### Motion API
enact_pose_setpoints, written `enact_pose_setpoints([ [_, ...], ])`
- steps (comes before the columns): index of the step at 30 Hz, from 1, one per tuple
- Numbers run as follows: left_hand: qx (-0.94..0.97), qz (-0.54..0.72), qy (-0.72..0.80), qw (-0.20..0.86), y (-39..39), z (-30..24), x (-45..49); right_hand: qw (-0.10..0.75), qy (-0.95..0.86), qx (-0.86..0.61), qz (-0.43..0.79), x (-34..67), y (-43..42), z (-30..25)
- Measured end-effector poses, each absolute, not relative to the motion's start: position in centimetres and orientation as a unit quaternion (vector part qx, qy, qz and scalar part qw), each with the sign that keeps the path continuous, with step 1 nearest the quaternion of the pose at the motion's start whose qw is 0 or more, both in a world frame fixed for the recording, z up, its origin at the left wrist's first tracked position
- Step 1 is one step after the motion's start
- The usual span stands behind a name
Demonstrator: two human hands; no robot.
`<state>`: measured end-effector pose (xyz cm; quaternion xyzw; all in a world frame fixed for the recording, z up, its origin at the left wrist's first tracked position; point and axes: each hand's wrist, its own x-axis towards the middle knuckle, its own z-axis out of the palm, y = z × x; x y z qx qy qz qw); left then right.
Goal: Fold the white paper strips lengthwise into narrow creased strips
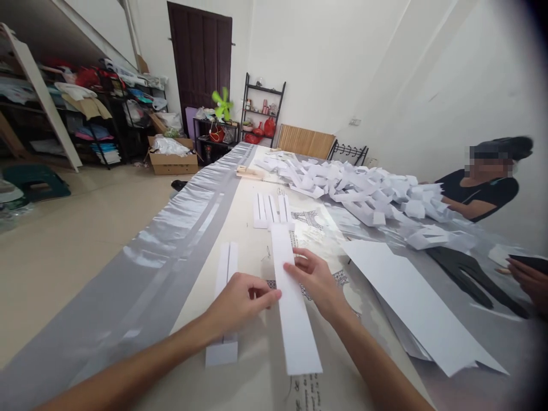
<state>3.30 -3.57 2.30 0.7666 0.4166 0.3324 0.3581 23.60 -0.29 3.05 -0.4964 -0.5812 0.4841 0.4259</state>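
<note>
Across the grey-clothed table (141, 274), at 1 o'clock: 1 heap of folded paper (351, 182), too jumbled to count. At 3, ≥2 big sheets (428, 305), prob. kept w/in R reach. Centre: 1 white strip (297, 325), edges pinched by L hand (246, 297) & R hand (314, 282), prob. to steady it. At 9, 1 slit pc (221, 271); at 12, 3 folded pcs (268, 214), side by side.

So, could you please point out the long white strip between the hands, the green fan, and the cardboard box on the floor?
Long white strip (294, 305), head view: middle of its upper face.
Green fan (222, 104), head view: centre of its blades.
Cardboard box (174, 166), head view: its front wall.
</note>
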Motion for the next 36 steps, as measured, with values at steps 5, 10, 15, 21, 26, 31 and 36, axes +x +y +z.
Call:
enact_pose_setpoints([
  [5,0.858,0.291,0.419,0.067,-2.6,0.1,2.0,0.306,-0.723,-0.49,0.379,24.9,-0.5,0.7],
  [10,0.886,0.221,0.408,0.018,-2.4,-1.1,1.6,0.265,-0.796,-0.498,0.219,24.7,-1.0,0.4],
  [15,0.886,0.21,0.414,0.002,-2.4,-0.9,1.6,0.264,-0.803,-0.491,0.212,24.6,-1.3,0.4],
  [21,0.891,0.23,0.391,0.02,-2.1,-0.7,1.4,0.27,-0.801,-0.436,0.309,24.0,-2.0,1.5],
  [26,0.893,0.241,0.377,0.039,-2.0,-0.6,1.1,0.227,-0.798,-0.4,0.391,24.0,-2.2,2.4],
  [31,0.89,0.253,0.377,0.05,-2.0,-0.5,1.1,0.203,-0.801,-0.409,0.388,24.0,-2.3,2.6],
  [36,0.891,0.248,0.375,0.058,-2.0,-0.7,0.9,0.158,-0.835,-0.412,0.328,23.6,-2.4,1.9],
])
